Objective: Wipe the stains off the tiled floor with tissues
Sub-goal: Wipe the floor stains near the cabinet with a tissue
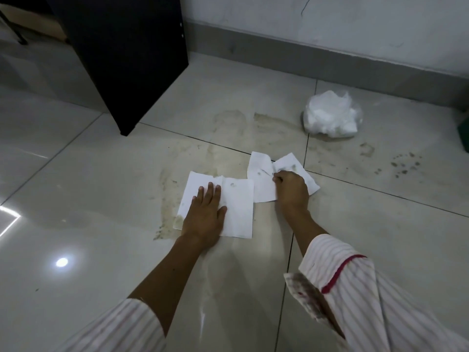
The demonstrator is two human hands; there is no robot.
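Observation:
Two white tissues lie on the pale tiled floor [368, 224]. My left hand [205, 212] presses flat, fingers spread, on the left tissue [238, 207], whose lower left corner is soaked brown. My right hand [291, 189] has its fingers curled on the crumpled right tissue [261, 171], which shows grey smudges. Brownish smeared stains [167, 199] run along the left tissue's left side and spread beyond both tissues [269, 125]. Dark spots [403, 166] dot the tile to the right.
A plastic bag of white tissues [330, 115] sits near the grey skirting [355, 64] and wall. A black furniture panel [132, 59] stands at the far left. A green object [464, 130] shows at the right edge. My striped sleeves hang low.

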